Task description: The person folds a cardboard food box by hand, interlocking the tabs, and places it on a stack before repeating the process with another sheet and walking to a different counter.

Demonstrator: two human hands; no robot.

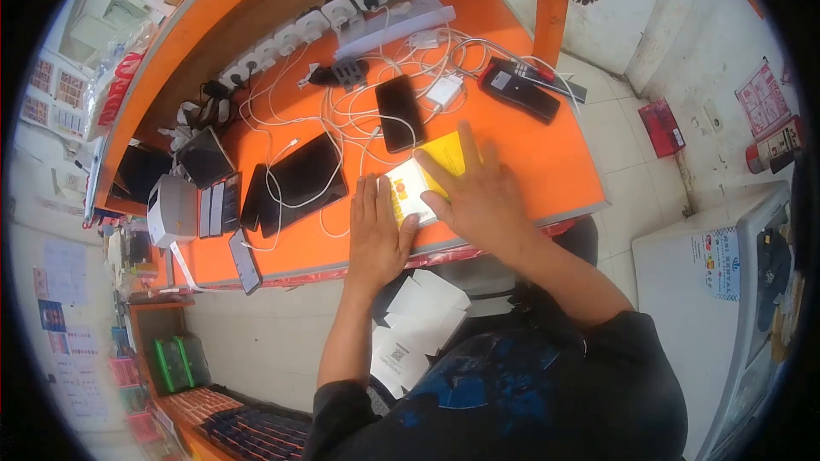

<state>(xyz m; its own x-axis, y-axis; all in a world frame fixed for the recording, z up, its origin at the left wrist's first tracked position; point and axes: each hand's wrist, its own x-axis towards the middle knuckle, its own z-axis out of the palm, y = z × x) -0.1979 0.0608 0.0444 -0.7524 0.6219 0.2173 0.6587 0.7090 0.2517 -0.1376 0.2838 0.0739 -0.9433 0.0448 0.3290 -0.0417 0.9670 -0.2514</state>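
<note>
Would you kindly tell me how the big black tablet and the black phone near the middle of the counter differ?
The tablet is clearly larger than the phone. The tablet lies to the left of both hands, while the phone lies beyond them, farther from the person. A white cable loops across the tablet's screen; the phone has cables mostly around it. Both lie flat on the orange counter, screens dark.

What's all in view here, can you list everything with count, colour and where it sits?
Flat white and yellow box: one, front edge of the orange counter, under both hands.
Black smartphone: one, mid-counter, among cables.
Large black tablet: one, left of the box, a white cable across it.
White charging cables: several, tangled over the counter.
White wall sockets: a row along the back panel.
Black handheld terminal: one, right rear of the counter.
Small white printer box: one, left end.
White paper sheets: several, below the counter.
Left hand: flat on the box's left end.
Right hand: flat on the box's top.
</note>
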